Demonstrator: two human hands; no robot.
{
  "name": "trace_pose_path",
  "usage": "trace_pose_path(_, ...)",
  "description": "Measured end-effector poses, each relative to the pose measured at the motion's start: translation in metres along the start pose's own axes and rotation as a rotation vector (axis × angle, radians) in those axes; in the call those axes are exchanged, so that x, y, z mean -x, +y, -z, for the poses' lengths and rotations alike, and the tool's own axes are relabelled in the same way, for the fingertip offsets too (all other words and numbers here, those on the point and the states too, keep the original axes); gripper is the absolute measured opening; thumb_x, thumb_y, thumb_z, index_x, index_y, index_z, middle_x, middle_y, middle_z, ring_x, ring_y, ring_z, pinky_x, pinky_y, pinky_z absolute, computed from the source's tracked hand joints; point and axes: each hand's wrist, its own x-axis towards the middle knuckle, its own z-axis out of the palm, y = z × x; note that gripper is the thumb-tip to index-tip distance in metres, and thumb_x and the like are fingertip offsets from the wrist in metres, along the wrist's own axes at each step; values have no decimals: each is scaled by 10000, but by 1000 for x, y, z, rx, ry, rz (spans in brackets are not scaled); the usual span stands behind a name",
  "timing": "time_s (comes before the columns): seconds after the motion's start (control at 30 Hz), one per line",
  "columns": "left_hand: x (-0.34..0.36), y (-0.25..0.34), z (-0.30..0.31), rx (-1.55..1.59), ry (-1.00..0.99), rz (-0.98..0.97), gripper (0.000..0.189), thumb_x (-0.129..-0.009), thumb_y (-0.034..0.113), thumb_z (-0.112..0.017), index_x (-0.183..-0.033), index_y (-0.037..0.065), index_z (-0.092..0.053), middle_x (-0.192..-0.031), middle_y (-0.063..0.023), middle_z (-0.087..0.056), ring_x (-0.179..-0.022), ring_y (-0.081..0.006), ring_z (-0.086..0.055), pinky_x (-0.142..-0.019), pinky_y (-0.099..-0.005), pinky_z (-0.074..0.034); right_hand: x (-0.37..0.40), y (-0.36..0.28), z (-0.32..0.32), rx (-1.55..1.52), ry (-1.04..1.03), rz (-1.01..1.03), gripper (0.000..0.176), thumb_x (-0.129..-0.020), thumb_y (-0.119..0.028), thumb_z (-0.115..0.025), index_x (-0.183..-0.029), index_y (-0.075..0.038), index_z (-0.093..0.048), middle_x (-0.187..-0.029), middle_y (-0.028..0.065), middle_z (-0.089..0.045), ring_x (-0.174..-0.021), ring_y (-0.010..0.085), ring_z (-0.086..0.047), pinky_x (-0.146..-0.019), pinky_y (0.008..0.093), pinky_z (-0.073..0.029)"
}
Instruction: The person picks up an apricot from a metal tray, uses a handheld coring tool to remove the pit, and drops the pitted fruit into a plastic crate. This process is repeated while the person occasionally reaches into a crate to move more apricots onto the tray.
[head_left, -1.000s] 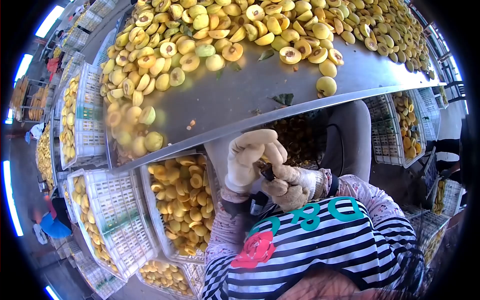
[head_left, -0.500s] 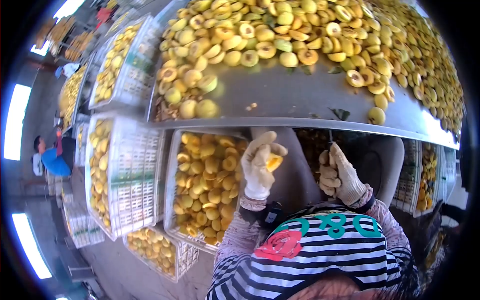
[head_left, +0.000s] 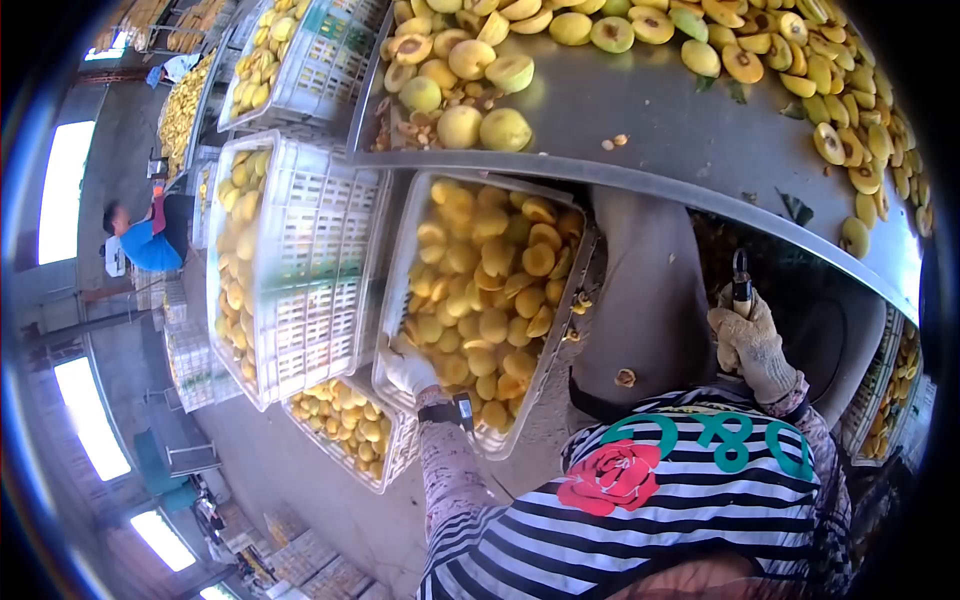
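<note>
"What are the fingers doing?"
"The right hand's (head_left: 752, 345) are curled round a small tool (head_left: 741, 285), well to the right of the near crate (head_left: 403, 270). The left hand (head_left: 408, 370) is at that crate's left rim; I can't tell whether its fingers are open or gripping."
"And the tool?"
"Slim and dark, with a narrow metal loop at the tip and a brassy part below."
"What fills the near crate?"
"Heaped yellow fruit halves (head_left: 490, 290), some showing hollowed cut faces, others their rounded backs."
"Anything in the way?"
"A trousered leg (head_left: 645, 290), between the near crate and the tool, with a small brown scrap (head_left: 625, 377) on it. The metal counter (head_left: 640, 145) runs across the crate's far end, bearing more cut fruit (head_left: 742, 63)."
"Farther out?"
"Left of the near crate stands a lattice crate (head_left: 320, 270) of fruit. Well beyond that, still left, is a person (head_left: 150, 245) in blue."
</note>
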Motion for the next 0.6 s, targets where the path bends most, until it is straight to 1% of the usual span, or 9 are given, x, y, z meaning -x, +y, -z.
trace_pose_path(0.13,13,16,21,102,-190,390,441,-1023,286,-461,-1343,-11,-522,-1109,-256,-662,-989,-362,-657,-858,-437,-536,-3,5,-10,-79,-81,17,268,-921,-232,-645,-1094,-69,-522,-585,-15,-460,-405,92,-412,-380,240,-342)
trace_pose_path(0.2,38,-88,-62,-633,-293,122,538,-1020,312,-427,-1473,29,-362,-1406,-257,-477,-1261,-411,-514,-1001,-515,-494,-3,5,-13,-106,-63,12,265,-931,-253,-641,-1085,-74,-521,-585,-19,-463,-403,92,-408,-376,244,-339)
trace_pose_path(0.23,53,-47,-57,-800,-582,235,555,-1010,303,-426,-1492,48,-322,-1502,-264,-354,-1343,-440,-416,-1089,-558,-414,-2,4,-15,-125,-46,14,264,-936,-263,-640,-1080,-77,-520,-584,-21,-464,-402,93,-407,-373,247,-338)
trace_pose_path(0.33,57,-78,-86,-568,-378,189,545,-982,303,-474,-1439,25,-371,-1353,-285,-481,-1227,-471,-511,-1031,-552,-450,-1,2,-26,-55,89,-39,230,-956,-287,-630,-978,-82,-527,-591,-21,-488,-405,108,-420,-373,253,-332)
trace_pose_path(0.43,58,-70,-72,-584,-418,60,494,-961,238,-502,-1380,-6,-404,-1196,-187,-580,-1033,-368,-622,-839,-460,-550,-5,1,-29,75,30,-83,217,-962,-251,-638,-881,-87,-522,-610,-3,-521,-430,111,-459,-389,262,-359)
trace_pose_path(0.5,43,-95,-80,-606,-546,-108,461,-958,293,-525,-1315,1,-517,-1245,-223,-575,-1075,-390,-601,-875,-492,-523,1,-18,-33,82,-42,-83,203,-950,-195,-665,-856,-80,-527,-621,14,-537,-459,112,-498,-413,265,-393)
trace_pose_path(0.53,32,-87,-75,-639,-631,-187,454,-957,335,-541,-1283,21,-575,-1268,-235,-571,-1111,-409,-580,-910,-507,-503,4,-21,-25,14,-77,-17,191,-945,-178,-675,-866,-75,-534,-623,18,-539,-467,112,-506,-420,262,-401)
trace_pose_path(0.57,24,-23,-32,-574,-704,68,456,-952,361,-558,-1266,34,-605,-1278,-238,-571,-1138,-428,-558,-944,-512,-484,6,-25,-14,-54,-120,45,180,-939,-160,-684,-877,-70,-542,-625,22,-541,-475,112,-513,-428,259,-408)
trace_pose_path(0.6,23,26,-10,-453,-549,-45,465,-943,364,-580,-1283,47,-602,-1275,-238,-574,-1154,-435,-542,-963,-512,-467,12,-37,-2,-55,-168,138,169,-934,-159,-686,-993,-60,-564,-633,9,-540,-477,102,-517,-432,251,-415)
